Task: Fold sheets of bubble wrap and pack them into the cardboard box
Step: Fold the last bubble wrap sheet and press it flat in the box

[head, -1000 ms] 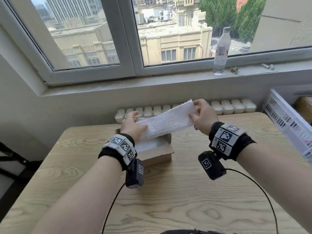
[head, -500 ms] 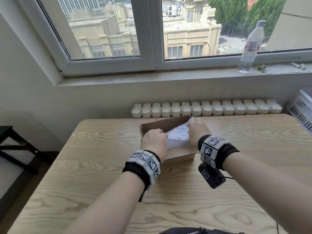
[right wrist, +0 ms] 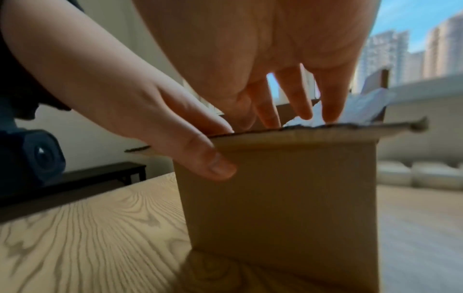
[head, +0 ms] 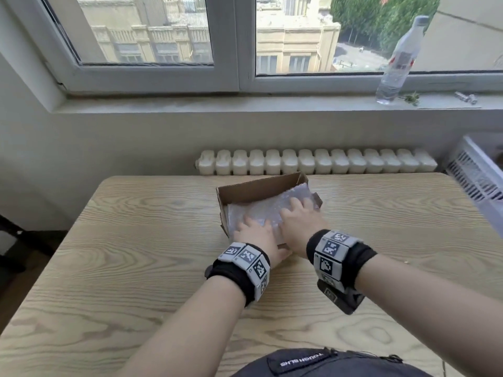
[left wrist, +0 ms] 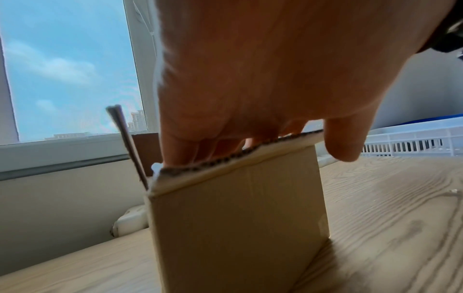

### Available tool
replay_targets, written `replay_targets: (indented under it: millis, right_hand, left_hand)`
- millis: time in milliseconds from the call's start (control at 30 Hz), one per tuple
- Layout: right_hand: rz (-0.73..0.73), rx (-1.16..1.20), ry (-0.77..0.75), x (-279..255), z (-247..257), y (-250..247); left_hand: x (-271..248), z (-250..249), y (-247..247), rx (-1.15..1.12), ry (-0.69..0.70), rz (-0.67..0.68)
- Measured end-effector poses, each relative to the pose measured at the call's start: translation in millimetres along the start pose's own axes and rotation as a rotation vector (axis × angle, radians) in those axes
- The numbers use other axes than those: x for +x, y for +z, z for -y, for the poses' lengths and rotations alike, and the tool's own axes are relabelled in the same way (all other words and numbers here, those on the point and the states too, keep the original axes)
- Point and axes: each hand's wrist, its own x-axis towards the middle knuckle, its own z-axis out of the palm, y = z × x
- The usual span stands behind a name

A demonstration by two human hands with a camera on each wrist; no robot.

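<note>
Beneath the window (head: 226, 39), on the wooden table (head: 136, 254), both flat hands press bubble wrap (head: 261, 210) into the box (head: 253, 189).

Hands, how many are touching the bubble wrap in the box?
2. The left hand presses the bubble wrap at the near left of the cardboard box; the right hand presses it further right.

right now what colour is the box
Plain brown cardboard box; clearest in the head view.
</note>
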Motion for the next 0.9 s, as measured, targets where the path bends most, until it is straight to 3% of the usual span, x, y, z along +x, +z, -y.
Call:
replay_targets:
  millis: [100, 300, 567, 900]
  right_hand:
    - [0.133, 0.103, 0.069, 4.7, 4.5, 12.1]
    - [0.225, 0.121, 0.081, 31.9, -4.8, 16.5]
    - [0.247, 0.139, 0.067, 33.3, -10.5, 19.0]
    - [0.291, 0.192, 0.137, 54.1, -1.1, 23.1]
  left_hand:
    - [0.8, 2.1, -4.8, -0.009, -0.026, 0.040]
    - [6.9, 4.3, -12.1, -0.007, -0.062, 0.119]
    - [22.4, 6.1, -14.3, 0.022, -0.034, 0.202]
    - [32.6, 11.2, -9.1, -0.037, 0.015, 0.196]
